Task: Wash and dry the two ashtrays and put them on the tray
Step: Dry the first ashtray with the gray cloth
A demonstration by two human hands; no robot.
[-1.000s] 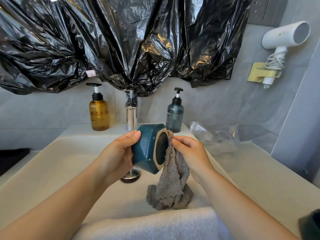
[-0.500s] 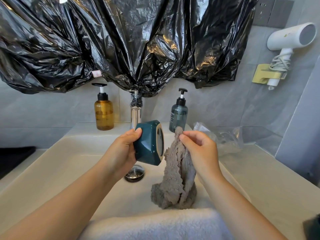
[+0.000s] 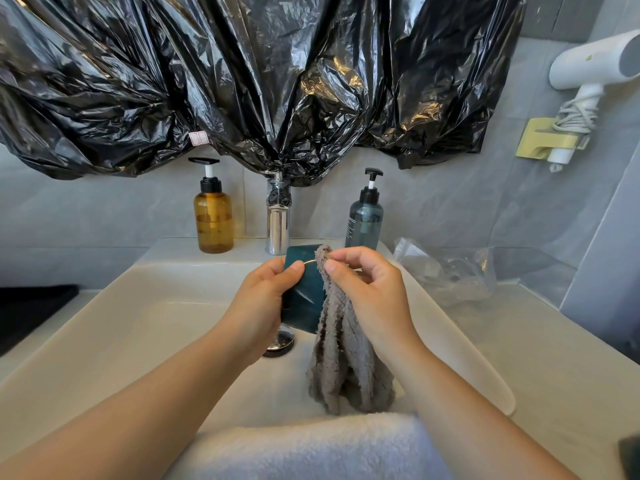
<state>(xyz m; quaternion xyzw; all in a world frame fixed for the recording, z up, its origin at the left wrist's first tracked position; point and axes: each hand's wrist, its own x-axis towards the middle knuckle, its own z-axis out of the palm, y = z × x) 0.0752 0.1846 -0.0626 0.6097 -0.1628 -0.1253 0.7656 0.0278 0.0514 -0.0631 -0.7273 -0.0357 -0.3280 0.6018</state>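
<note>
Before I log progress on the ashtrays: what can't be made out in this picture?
Head view: opening of the ashtray, facing away behind the grey cloth and right hand.
Head view: a dark object at the bottom-right corner, cut off by the edge.
Head view: top of the faucet, hidden under black plastic sheeting.

left hand (image 3: 263,299): bare; thumbnail short, rounded
right hand (image 3: 375,292): bare; nails short
left forearm (image 3: 156,393): bare to frame edge
right forearm (image 3: 460,410): bare to frame edge
</note>
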